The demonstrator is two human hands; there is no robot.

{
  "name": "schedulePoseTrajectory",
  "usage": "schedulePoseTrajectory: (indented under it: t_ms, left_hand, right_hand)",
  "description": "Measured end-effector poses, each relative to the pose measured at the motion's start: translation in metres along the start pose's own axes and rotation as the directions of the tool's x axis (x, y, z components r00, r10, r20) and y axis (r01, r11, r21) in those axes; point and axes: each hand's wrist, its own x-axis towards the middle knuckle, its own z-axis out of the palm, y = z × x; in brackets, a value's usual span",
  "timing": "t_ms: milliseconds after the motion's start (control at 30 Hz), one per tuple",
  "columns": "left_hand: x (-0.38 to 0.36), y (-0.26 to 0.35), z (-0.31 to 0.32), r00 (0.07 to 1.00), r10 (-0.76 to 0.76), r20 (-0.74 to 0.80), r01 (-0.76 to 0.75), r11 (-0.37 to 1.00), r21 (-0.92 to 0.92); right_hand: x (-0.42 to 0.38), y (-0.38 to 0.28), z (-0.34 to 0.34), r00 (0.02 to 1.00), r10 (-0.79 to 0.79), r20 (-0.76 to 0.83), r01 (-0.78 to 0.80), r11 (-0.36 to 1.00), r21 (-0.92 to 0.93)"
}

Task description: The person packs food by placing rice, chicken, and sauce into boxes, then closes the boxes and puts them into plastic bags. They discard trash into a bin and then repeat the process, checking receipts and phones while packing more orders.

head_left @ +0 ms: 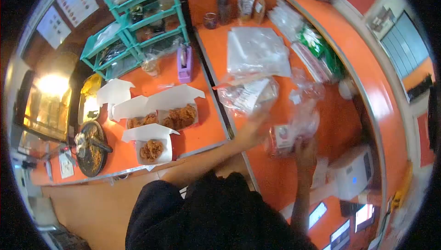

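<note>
My left hand (pixel 251 129) reaches over the orange counter, its fingers blurred but looking stretched apart, with nothing visible in them. Just beyond its fingertips lies a clear plastic packet (pixel 250 95) with white print. On the right, my right hand (pixel 306 152) has its fingers closed at the side of a clear plastic bag (pixel 304 119). Inside or against that bag sits a small red-and-white box (pixel 283 138); crumpled film hides part of it. Exactly how the fingers grip the film is hard to see.
Open white boxes of fried chicken (pixel 151 151) stand on the left counter (pixel 202 133), near a stone mortar (pixel 91 158). Behind are a purple tape dispenser (pixel 184 66) and teal racks (pixel 151 25). A stack of plastic bags (pixel 255 50) and a white printer (pixel 351 174) flank the right counter.
</note>
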Motion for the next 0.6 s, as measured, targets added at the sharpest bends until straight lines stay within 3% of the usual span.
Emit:
schedulePoseTrajectory:
  t_ms: [33, 67, 100, 133, 167, 200, 233, 267, 300, 333, 400, 467, 533, 600]
  left_hand:
    - [0.015, 0.016, -0.042, 0.966, 0.222, -0.132, -0.199, 0.965, 0.168]
    - [0.017, 0.0, -0.076, 0.947, 0.149, -0.286, -0.087, 0.972, 0.219]
    - [0.02, -0.015, -0.109, 0.898, 0.082, -0.432, 0.032, 0.967, 0.251]
    - [0.037, -0.023, -0.143, 0.801, 0.245, -0.546, -0.025, 0.925, 0.378]
    - [0.05, -0.03, -0.177, 0.733, 0.165, -0.66, 0.074, 0.945, 0.317]
    - [0.064, -0.042, -0.219, 0.768, 0.051, -0.638, 0.132, 0.963, 0.236]
    - [0.08, -0.065, -0.264, 0.778, -0.154, -0.609, 0.263, 0.96, 0.093]
    - [0.088, -0.093, -0.298, 0.76, -0.349, -0.549, 0.391, 0.919, -0.045]
    - [0.091, -0.113, -0.316, 0.674, -0.581, -0.456, 0.49, 0.814, -0.312]
    - [0.096, -0.134, -0.332, 0.575, -0.761, -0.299, 0.554, 0.632, -0.542]
    - [0.068, -0.279, -0.389, 0.458, -0.863, 0.214, 0.78, 0.274, -0.563]
    - [0.059, -0.364, -0.38, 0.193, -0.906, 0.376, 0.828, -0.056, -0.558]
    - [0.056, -0.303, -0.377, 0.365, -0.825, 0.431, 0.867, 0.133, -0.48]
    - [0.054, -0.33, -0.369, 0.399, -0.73, 0.555, 0.675, -0.176, -0.716]
  right_hand:
    - [-0.001, -0.002, 0.016, 0.984, -0.089, -0.155, 0.094, 0.995, 0.027]
    - [-0.002, -0.004, 0.032, 0.936, -0.175, -0.304, 0.191, 0.981, 0.024]
    - [-0.006, -0.027, 0.042, 0.911, -0.289, -0.295, 0.311, 0.95, 0.03]
    - [-0.01, -0.051, 0.051, 0.873, -0.398, -0.282, 0.425, 0.904, 0.04]
    - [-0.013, -0.086, 0.069, 0.835, -0.529, -0.155, 0.548, 0.824, 0.142]
    - [-0.016, -0.122, 0.086, 0.767, -0.641, -0.022, 0.62, 0.733, 0.278]
    - [-0.008, -0.175, 0.109, 0.71, -0.7, -0.083, 0.624, 0.57, 0.534]
    - [-0.001, -0.215, 0.142, 0.757, -0.653, -0.016, 0.489, 0.55, 0.677]
    - [0.013, -0.25, 0.177, 0.767, -0.642, -0.011, 0.459, 0.536, 0.709]
    - [0.036, -0.274, 0.216, 0.774, -0.633, 0.013, 0.435, 0.548, 0.715]
    - [0.082, -0.311, 0.301, 0.789, -0.609, 0.079, 0.391, 0.598, 0.7]
    - [0.12, -0.325, 0.382, 0.813, -0.558, 0.17, 0.474, 0.802, 0.365]
    - [0.145, -0.323, 0.468, 0.848, -0.504, 0.166, 0.467, 0.857, 0.216]
    - [0.152, -0.318, 0.523, 0.888, -0.426, 0.172, 0.372, 0.886, 0.276]
